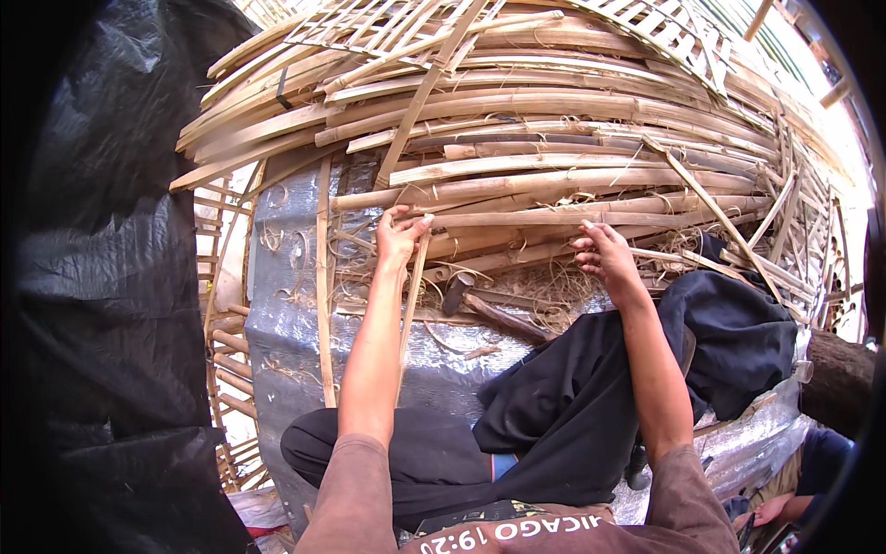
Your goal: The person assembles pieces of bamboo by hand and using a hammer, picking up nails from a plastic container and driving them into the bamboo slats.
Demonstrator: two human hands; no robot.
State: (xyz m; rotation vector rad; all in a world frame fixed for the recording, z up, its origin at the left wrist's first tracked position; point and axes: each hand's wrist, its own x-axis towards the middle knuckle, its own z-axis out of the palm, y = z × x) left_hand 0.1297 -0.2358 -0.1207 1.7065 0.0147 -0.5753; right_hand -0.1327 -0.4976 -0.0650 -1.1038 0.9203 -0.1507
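Observation:
A split bamboo strip (508, 220) runs crosswise in front of me, between my two hands. My left hand (399, 238) pinches its left end between thumb and fingers. Farther right, my right hand (606, 255) grips the strip with thumb and fingertips, the other fingers curled. Just beyond and beneath it lies a large stack of split bamboo lengths (554, 103). Below the strip, a hammer (457, 294) rests among shavings, its dark wooden handle slanting toward my leg. A thin upright slat (413, 314) stands beside my left forearm.
Black plastic sheeting (120, 240) hangs at the left, next to a bamboo lattice (233, 360). A silvery sheet (295, 323) covers the surface under me. Slatted bamboo panels (660, 35) lie on top of the stack. At lower right show another person's hand (773, 510) and a dark log (835, 374).

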